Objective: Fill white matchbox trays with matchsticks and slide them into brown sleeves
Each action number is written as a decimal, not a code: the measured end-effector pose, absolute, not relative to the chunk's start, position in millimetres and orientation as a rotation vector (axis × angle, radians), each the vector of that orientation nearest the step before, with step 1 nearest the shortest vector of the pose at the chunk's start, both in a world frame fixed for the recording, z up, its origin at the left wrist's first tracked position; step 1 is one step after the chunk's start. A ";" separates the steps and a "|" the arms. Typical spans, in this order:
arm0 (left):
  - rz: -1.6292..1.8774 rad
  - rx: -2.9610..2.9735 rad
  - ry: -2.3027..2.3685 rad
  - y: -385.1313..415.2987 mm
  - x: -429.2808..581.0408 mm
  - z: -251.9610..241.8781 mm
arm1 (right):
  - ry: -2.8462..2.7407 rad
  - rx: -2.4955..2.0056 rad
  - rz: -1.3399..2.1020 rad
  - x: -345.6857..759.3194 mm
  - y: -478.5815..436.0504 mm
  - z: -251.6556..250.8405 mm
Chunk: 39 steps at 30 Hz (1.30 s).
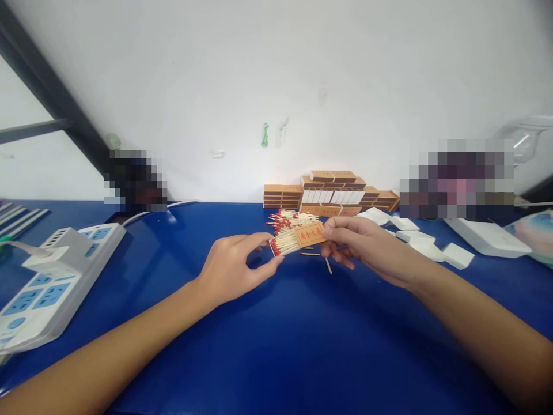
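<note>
A half-open matchbox (310, 234), with an orange sleeve and red lettering, is held above the table. Red-tipped matches (286, 242) fill its white tray, which sticks out to the left. My right hand (360, 242) pinches the sleeve's right end between thumb and fingers. At the tray's left end, my left hand (235, 262) has its thumb and forefinger on the edges. Just behind lies a heap of loose matches (287, 219), partly hidden by the box. A single match (328, 265) rests on the table below my right fingers.
Stacked matchboxes (332, 196) stand against the wall, some showing white ends. White trays (425, 248) are scattered on the right, beside a larger white box (488, 237). A power strip (64, 288) with a plugged-in adapter lies left on the blue table (276, 346).
</note>
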<state>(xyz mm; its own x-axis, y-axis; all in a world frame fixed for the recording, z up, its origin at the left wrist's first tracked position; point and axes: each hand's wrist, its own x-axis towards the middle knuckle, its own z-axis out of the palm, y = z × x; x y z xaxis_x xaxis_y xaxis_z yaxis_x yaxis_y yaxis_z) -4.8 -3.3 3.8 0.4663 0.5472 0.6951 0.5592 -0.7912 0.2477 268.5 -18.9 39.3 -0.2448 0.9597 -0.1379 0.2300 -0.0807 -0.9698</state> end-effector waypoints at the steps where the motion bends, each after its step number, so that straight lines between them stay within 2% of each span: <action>1: -1.260 -2.680 -0.993 -2.9 -4.9 3.5 | -1.509 -1.318 1.383 267.5 -19.4 39.9; 25: -1.311 -2.912 -0.874 -4.1 -5.7 7.0 | -1.507 -1.118 1.300 236.8 -38.9 22.1; 33: -1.401 -3.195 -1.115 -8.5 0.4 11.7 | -1.405 -1.138 1.293 228.2 -43.7 21.9; 39: -1.403 -3.259 -1.120 -11.9 2.5 12.9 | -1.396 -1.132 1.311 225.8 -46.0 21.1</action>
